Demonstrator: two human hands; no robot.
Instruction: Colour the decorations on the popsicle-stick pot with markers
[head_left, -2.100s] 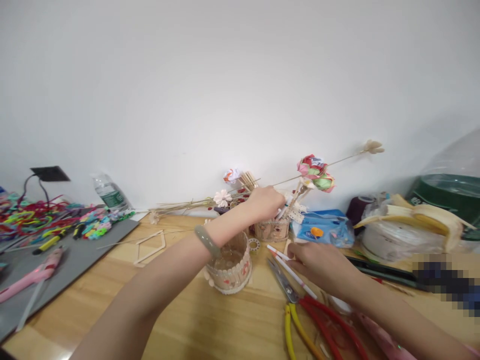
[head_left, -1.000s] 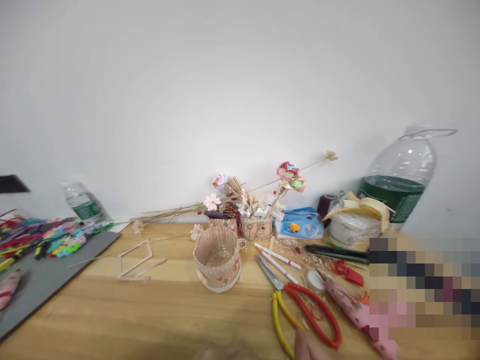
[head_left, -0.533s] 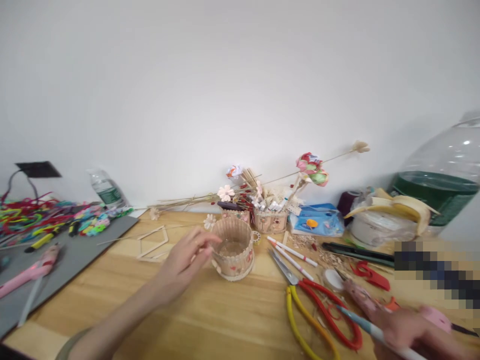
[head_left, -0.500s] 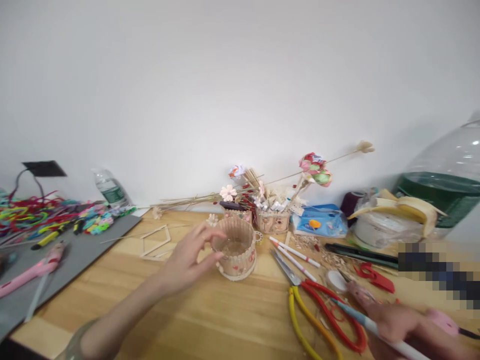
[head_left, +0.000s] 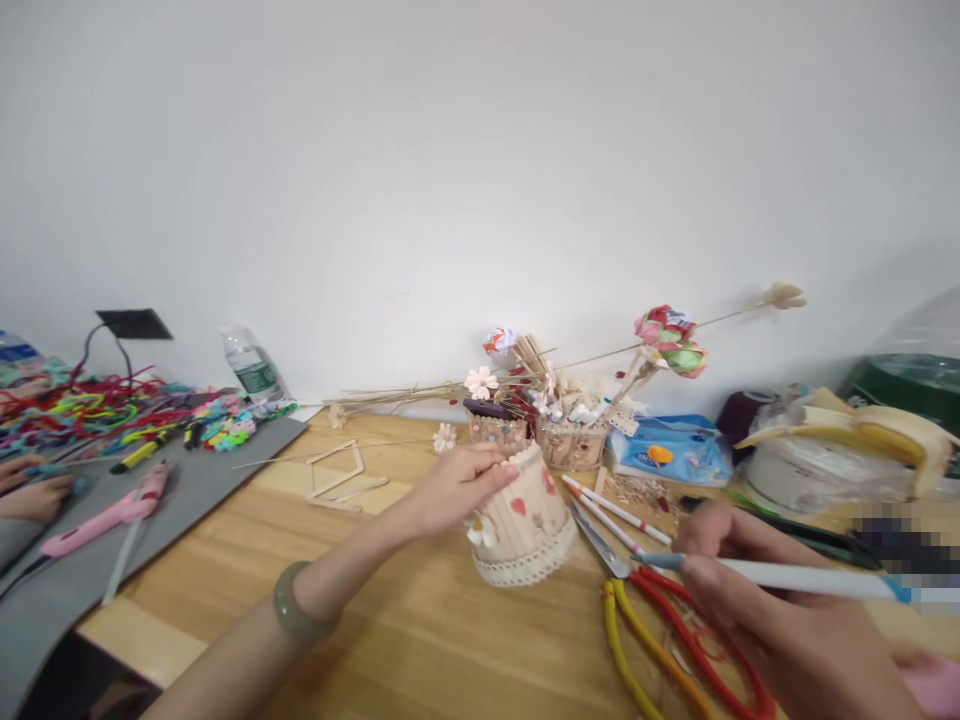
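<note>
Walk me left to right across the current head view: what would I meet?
Another person's hand → pink tool → small green-labelled bottle → open frame of wooden sticks → wearer's left hand → decorated cup → blue packet → wearer's right hand holding a pen.

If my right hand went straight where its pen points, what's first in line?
Likely the nearer white stick, then the scissors; depth is unclear, so the pen might pass above both.
</note>
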